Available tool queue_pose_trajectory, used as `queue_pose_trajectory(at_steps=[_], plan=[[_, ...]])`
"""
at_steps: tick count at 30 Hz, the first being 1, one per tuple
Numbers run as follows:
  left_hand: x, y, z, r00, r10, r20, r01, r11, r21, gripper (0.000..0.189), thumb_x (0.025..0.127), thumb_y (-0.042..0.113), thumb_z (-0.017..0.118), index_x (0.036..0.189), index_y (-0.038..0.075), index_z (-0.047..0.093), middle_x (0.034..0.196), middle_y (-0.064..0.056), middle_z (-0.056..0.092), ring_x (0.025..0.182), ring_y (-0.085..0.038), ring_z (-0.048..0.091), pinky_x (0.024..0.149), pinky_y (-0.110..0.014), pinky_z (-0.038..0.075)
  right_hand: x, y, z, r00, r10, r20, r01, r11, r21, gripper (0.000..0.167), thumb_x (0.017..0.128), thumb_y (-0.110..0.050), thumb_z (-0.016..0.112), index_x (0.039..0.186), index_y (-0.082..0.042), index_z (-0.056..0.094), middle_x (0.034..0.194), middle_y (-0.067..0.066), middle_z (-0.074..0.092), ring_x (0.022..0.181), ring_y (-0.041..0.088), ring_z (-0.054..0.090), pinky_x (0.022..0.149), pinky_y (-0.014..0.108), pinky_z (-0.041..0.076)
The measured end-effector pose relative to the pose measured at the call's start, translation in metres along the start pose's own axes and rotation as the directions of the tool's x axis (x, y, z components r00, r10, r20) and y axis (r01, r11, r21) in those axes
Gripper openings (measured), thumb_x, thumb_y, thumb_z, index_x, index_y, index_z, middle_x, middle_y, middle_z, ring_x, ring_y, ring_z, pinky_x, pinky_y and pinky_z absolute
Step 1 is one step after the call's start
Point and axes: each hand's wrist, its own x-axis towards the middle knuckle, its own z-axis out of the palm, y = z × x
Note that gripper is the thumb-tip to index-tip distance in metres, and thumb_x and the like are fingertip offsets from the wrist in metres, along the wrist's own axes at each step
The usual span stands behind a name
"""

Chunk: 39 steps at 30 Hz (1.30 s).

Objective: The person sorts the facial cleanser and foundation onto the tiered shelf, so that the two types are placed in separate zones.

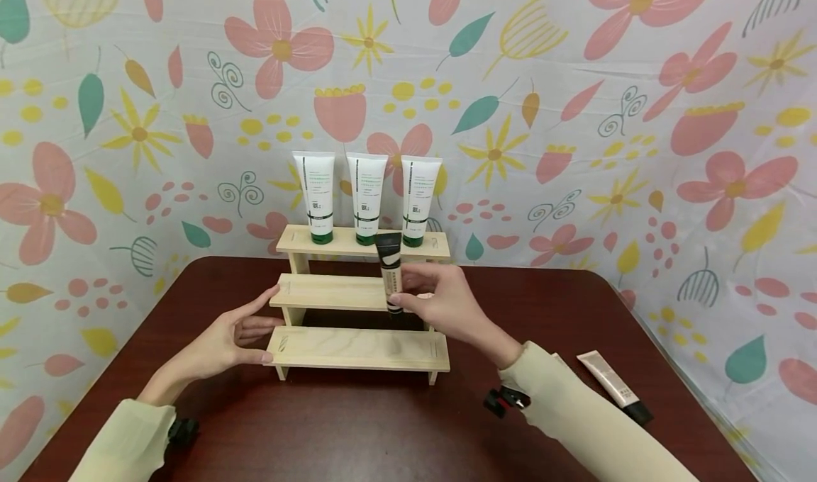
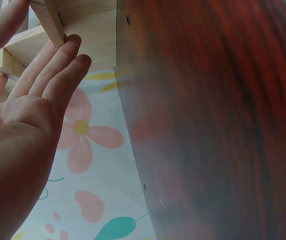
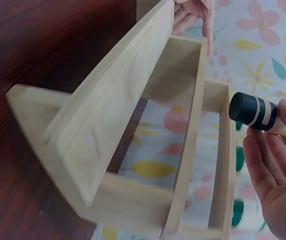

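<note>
Nearest on the right, a pinkish tube (image 1: 609, 377) lies on the dark table (image 1: 447, 432), while the left hand (image 1: 220, 337), fingers fairly straight, touches the left side of the wooden stand (image 1: 357, 347). The right hand (image 1: 443, 298) pinches a small black-and-beige tube (image 1: 391, 273) between thumb and fingers, nearly upright, cap down, its cap looking apart from the middle step (image 1: 338, 292). Behind it, the top step (image 1: 293, 238) and its three white tubes (image 1: 367, 195) look the likeliest obstacle to its upper end, before a flowered cloth (image 1: 498, 78).
</note>
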Motion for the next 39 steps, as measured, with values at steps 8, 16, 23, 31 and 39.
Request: queue_pose_trajectory(at_steps=[8,16,23,31,39], plan=[[0.000,0.000,0.001,1.000,0.008,0.001,-0.008,1.000,-0.009,0.113,0.083,0.006,0.091,0.170,0.014,0.020,0.136,-0.026,0.065,0.126,-0.039,0.063,0.100,-0.038,0.054,0.029,-0.003,0.037,0.999,-0.032,-0.013,0.033,0.998,0.060,0.036,0.088,-0.007,0.087,0.123,-0.009,0.078,0.096,-0.001,0.077,0.086,0.011,0.075,0.077,0.032,0.061],[0.002,0.001,0.002,1.000,0.019,0.006,-0.019,1.000,-0.014,0.111,0.084,0.006,0.090,0.170,0.014,0.020,0.136,-0.027,0.064,0.126,-0.047,0.061,0.100,-0.037,0.054,0.052,0.002,0.068,0.997,-0.057,-0.054,0.061,0.995,0.085,0.033,0.088,-0.008,0.088,0.119,-0.006,0.078,0.094,0.001,0.078,0.084,0.010,0.075,0.074,0.029,0.059],[0.001,0.000,0.001,1.000,0.002,-0.002,-0.002,1.000,-0.017,0.111,0.084,0.006,0.090,0.170,0.015,0.021,0.136,-0.026,0.065,0.125,-0.044,0.062,0.099,-0.041,0.055,0.069,0.004,0.088,0.996,-0.056,-0.068,0.063,0.993,0.100,0.033,0.087,-0.006,0.088,0.117,-0.002,0.079,0.095,0.005,0.078,0.082,0.009,0.075,0.075,0.027,0.060],[0.001,0.000,0.000,1.000,0.010,0.003,-0.010,1.000,-0.014,0.111,0.084,0.006,0.090,0.170,0.014,0.021,0.136,-0.027,0.064,0.125,-0.044,0.062,0.099,-0.040,0.055,0.079,0.009,0.104,0.997,-0.029,-0.068,0.036,0.994,0.103,0.037,0.086,-0.005,0.088,0.122,0.000,0.077,0.097,0.007,0.079,0.082,0.008,0.075,0.074,0.024,0.059],[0.000,0.000,0.001,1.000,0.018,0.002,-0.018,1.000,-0.014,0.110,0.084,0.005,0.090,0.170,0.012,0.021,0.136,-0.027,0.065,0.124,-0.040,0.064,0.098,-0.039,0.055,0.083,0.009,0.113,0.998,-0.022,-0.054,0.028,0.992,0.119,0.036,0.087,-0.005,0.088,0.121,0.000,0.078,0.094,0.005,0.079,0.081,0.008,0.074,0.070,0.023,0.058]])
